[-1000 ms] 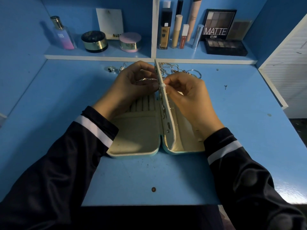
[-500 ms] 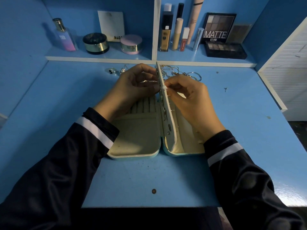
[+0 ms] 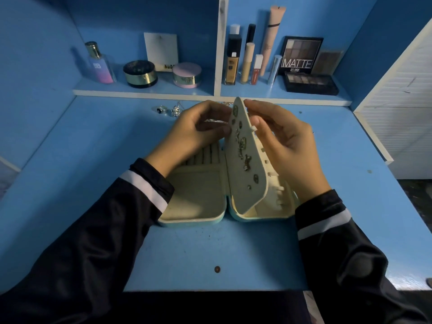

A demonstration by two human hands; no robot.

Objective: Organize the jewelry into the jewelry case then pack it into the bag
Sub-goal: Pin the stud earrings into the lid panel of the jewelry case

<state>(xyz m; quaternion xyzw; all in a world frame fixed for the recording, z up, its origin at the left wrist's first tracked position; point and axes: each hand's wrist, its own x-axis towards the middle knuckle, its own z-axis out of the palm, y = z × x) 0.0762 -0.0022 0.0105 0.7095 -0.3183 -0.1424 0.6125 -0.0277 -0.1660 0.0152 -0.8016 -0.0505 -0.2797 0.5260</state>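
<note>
Since a moment ago, the hinged earring panel (image 3: 250, 174) of the jewelry case (image 3: 196, 197) has tipped from edge-on toward the right, showing its studded left face. The right hand (image 3: 285, 141) grips the panel's top, fingers over the edge, thumb against the back. The left hand (image 3: 198, 134) is curled, thumb tip touching the panel's face; something silvery glints between its fingers, and I cannot tell whether it pinches anything. The case lies open on the blue tabletop (image 3: 210, 249). A ring (image 3: 161, 110) and a silver charm (image 3: 175, 111) lie beyond the left hand, below a shelf (image 3: 145, 90) of cosmetics.
</note>
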